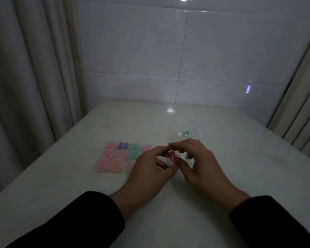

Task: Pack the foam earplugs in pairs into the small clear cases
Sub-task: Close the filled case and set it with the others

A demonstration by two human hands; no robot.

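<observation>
My left hand [149, 169] and my right hand [197, 163] meet above the table's middle, both pinching a small clear case [169, 161] that holds a bright pink earplug [172, 157]. A green earplug [187, 155] shows behind my right fingers. To the left, several filled clear cases [115, 156] lie in rows, holding pink, purple, green and orange earplugs. A clear zip bag [185, 130] beyond my hands holds green earplugs [186, 133].
The white table [79, 185] stands against a white tiled wall [168, 51]. A curtain [25, 77] hangs at the left and another at the right edge. My dark sleeves cover both forearms at the bottom.
</observation>
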